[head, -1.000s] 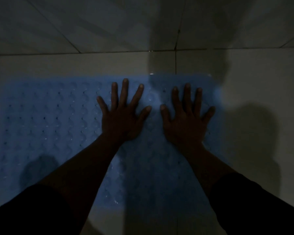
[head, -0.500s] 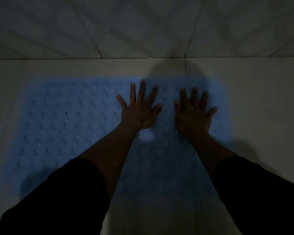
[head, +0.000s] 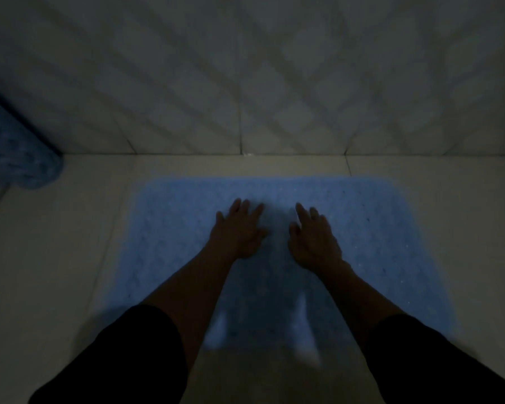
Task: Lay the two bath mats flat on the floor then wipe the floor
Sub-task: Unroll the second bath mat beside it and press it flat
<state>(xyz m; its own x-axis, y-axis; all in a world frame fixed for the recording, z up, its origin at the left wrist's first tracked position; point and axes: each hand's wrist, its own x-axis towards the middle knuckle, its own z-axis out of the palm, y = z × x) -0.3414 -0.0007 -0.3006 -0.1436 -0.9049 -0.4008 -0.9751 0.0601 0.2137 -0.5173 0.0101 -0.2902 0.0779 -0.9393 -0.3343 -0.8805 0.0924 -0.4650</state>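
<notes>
Both hands slid toward the middle of the blue mat (head: 169,228) since the earlier frame, fingers now closer together; view also pulled back. Left hand (head: 238,233) lies flat on the mat, fingers straight, holding nothing. Right hand (head: 314,239) just beside it, fingers extended, also pressing the mat. Mat spread flat on the tiled floor (head: 50,258), near the wall (head: 245,83). Second blue mat (head: 15,150) sits rolled at far left by the wall. Dim, blurry frame; black sleeves (head: 123,360) at near edge.
</notes>
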